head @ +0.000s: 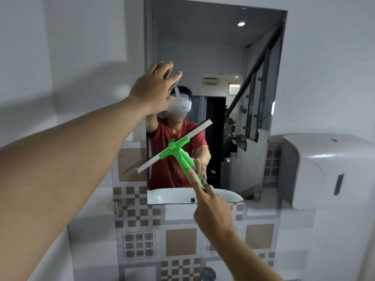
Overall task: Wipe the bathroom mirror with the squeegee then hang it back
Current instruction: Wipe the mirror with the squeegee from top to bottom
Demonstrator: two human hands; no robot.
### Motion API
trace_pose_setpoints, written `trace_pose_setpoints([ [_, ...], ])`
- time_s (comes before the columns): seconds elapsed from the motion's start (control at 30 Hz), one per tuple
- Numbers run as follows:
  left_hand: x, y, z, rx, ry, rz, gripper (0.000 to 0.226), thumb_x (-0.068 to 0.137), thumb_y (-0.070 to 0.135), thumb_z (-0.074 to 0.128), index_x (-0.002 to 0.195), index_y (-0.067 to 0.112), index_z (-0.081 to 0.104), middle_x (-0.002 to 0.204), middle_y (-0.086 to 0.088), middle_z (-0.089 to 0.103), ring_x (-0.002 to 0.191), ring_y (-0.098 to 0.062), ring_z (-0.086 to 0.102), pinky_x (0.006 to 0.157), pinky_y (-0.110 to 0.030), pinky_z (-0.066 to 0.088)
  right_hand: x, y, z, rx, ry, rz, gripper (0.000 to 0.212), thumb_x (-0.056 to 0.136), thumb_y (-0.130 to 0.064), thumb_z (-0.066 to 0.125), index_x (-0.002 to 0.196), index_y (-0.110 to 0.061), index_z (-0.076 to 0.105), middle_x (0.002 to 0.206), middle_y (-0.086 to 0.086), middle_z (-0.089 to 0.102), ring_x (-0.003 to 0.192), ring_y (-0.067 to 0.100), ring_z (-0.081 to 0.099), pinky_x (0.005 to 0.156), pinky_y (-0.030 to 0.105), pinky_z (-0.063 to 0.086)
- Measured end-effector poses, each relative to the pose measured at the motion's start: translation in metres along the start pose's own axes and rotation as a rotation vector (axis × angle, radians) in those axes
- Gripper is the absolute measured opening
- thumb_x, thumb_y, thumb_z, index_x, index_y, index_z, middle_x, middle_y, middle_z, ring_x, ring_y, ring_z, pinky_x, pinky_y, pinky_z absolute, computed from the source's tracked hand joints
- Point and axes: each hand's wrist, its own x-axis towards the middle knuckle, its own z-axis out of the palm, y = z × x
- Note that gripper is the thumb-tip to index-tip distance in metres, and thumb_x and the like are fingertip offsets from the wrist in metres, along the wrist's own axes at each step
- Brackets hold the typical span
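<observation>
A tall rectangular mirror [219, 57] hangs on the wall ahead. My right hand [213, 207] grips the green handle of a squeegee [178, 151], index finger stretched along the handle. Its white blade runs diagonally, low at the left and high at the right, in front of the mirror's lower left part. My left hand [154, 88] is raised with flat, spread fingers at the mirror's left edge, holding nothing. The mirror reflects a person in a red shirt wearing a white headset.
A white paper dispenser [324, 171] juts from the wall at right, next to the mirror. Brown and white checkered tiles [180, 242] cover the wall below. A white sink shows in the reflection at the mirror's bottom. Grey wall lies to the left.
</observation>
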Motion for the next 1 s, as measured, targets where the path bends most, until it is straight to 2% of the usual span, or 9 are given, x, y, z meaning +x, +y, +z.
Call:
trace_pose_setpoints([
  [0.13, 0.0, 0.005, -0.004, -0.016, -0.011, -0.023, 0.076, 0.084, 0.034, 0.074, 0.15, 0.018, 0.04, 0.155, -0.011, 0.034, 0.141, -0.035, 0.031, 0.095, -0.054, 0.052, -0.001, 0.044, -0.019, -0.189, 0.038, -0.078, 0.094, 0.096, -0.004, 0.04, 0.145, -0.052, -0.025, 0.118, 0.012, 0.056, 0.085, 0.024, 0.06, 0.057, 0.033, 0.053],
  [0.2, -0.002, 0.01, -0.003, -0.015, 0.009, -0.028, 0.074, 0.084, 0.027, 0.074, 0.149, 0.015, 0.041, 0.152, -0.014, 0.037, 0.138, -0.038, 0.036, 0.099, -0.052, 0.049, 0.001, 0.064, -0.025, -0.249, 0.059, -0.089, 0.095, 0.096, -0.005, 0.039, 0.144, -0.053, -0.028, 0.114, 0.01, 0.056, 0.087, 0.025, 0.06, 0.061, 0.038, 0.058],
  [0.3, -0.013, 0.018, 0.004, -0.028, 0.081, -0.053, 0.067, 0.086, 0.023, 0.069, 0.147, 0.011, 0.043, 0.151, -0.018, 0.039, 0.136, -0.04, 0.039, 0.109, -0.05, 0.043, 0.004, 0.088, -0.035, -0.32, 0.091, -0.102, 0.092, 0.096, -0.006, 0.042, 0.15, -0.051, -0.018, 0.113, 0.009, 0.057, 0.088, 0.025, 0.062, 0.061, 0.038, 0.058],
  [0.4, -0.031, 0.025, 0.014, -0.048, 0.109, -0.076, 0.065, 0.087, 0.025, 0.067, 0.147, 0.01, 0.044, 0.151, -0.019, 0.039, 0.136, -0.039, 0.038, 0.111, -0.049, 0.041, 0.004, 0.106, -0.044, -0.324, 0.129, -0.045, 0.096, 0.093, -0.006, 0.049, 0.151, -0.051, -0.013, 0.109, 0.008, 0.058, 0.086, 0.026, 0.062, 0.055, 0.037, 0.053],
  [0.53, -0.055, 0.029, 0.029, -0.066, 0.032, -0.043, 0.077, 0.084, 0.036, 0.075, 0.149, 0.013, 0.043, 0.153, -0.019, 0.034, 0.14, -0.04, 0.034, 0.112, -0.054, 0.04, -0.004, 0.119, -0.045, -0.282, 0.169, 0.078, 0.113, 0.088, -0.006, 0.059, 0.144, -0.053, -0.027, 0.096, 0.005, 0.057, 0.066, 0.02, 0.054, 0.045, 0.031, 0.041],
  [0.67, -0.062, 0.03, 0.034, -0.057, 0.001, -0.028, 0.084, 0.083, 0.038, 0.076, 0.154, 0.017, 0.037, 0.157, -0.021, 0.029, 0.143, -0.042, 0.029, 0.114, -0.057, 0.038, -0.011, 0.114, -0.032, -0.216, 0.136, 0.178, 0.104, 0.088, -0.003, 0.055, 0.152, -0.049, -0.013, 0.088, 0.002, 0.047, 0.057, 0.017, 0.044, 0.044, 0.029, 0.034],
  [0.77, -0.061, 0.032, 0.032, -0.064, 0.002, -0.031, 0.084, 0.082, 0.037, 0.078, 0.153, 0.016, 0.038, 0.156, -0.02, 0.031, 0.142, -0.041, 0.03, 0.112, -0.057, 0.04, -0.015, 0.107, -0.019, -0.147, 0.123, 0.25, 0.099, 0.09, -0.002, 0.054, 0.155, -0.045, -0.008, 0.088, 0.001, 0.047, 0.053, 0.013, 0.041, 0.042, 0.026, 0.035],
  [0.87, -0.061, 0.031, 0.031, -0.071, 0.0, -0.024, 0.085, 0.08, 0.037, 0.08, 0.152, 0.014, 0.04, 0.156, -0.02, 0.032, 0.142, -0.041, 0.03, 0.113, -0.056, 0.039, -0.023, 0.103, -0.006, -0.061, 0.123, 0.302, 0.103, 0.091, -0.002, 0.056, 0.152, -0.047, -0.013, 0.087, 0.003, 0.051, 0.054, 0.015, 0.044, 0.04, 0.025, 0.033],
  [1.0, -0.062, 0.03, 0.031, -0.07, 0.002, -0.023, 0.085, 0.08, 0.036, 0.079, 0.152, 0.014, 0.04, 0.157, -0.02, 0.032, 0.142, -0.042, 0.03, 0.112, -0.057, 0.039, -0.041, 0.103, 0.016, 0.113, 0.147, 0.438, 0.101, 0.091, 0.001, 0.054, 0.154, -0.042, -0.012, 0.099, 0.01, 0.065, 0.062, 0.02, 0.057, 0.045, 0.03, 0.045],
])
